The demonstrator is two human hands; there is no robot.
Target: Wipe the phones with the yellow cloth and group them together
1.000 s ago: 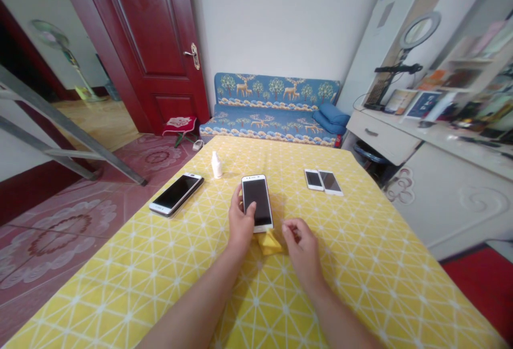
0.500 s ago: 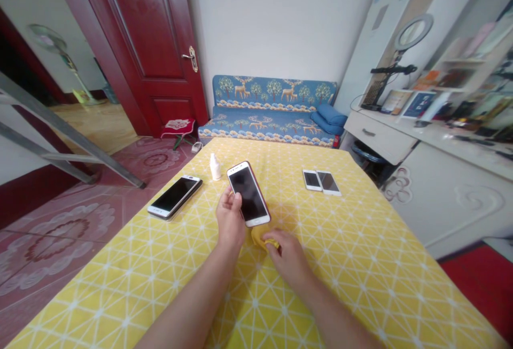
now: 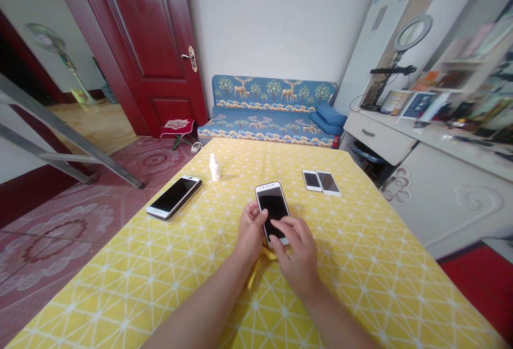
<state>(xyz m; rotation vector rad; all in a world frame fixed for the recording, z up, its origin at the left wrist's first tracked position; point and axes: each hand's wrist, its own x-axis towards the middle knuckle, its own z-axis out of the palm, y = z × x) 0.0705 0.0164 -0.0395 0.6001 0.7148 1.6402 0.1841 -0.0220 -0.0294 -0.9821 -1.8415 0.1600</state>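
The left hand clasps the smartphone; the unclenched right hand quits the crumpled cloth, seemingly turning to the screen.

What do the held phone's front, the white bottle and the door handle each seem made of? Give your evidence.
Held phone: probably glass front; smooth, dark, faintly glossy.
White bottle: likely moulded plastic; opaque, pale, uniform.
Door handle: apparently polished metal; silvery shine with bright highlights.
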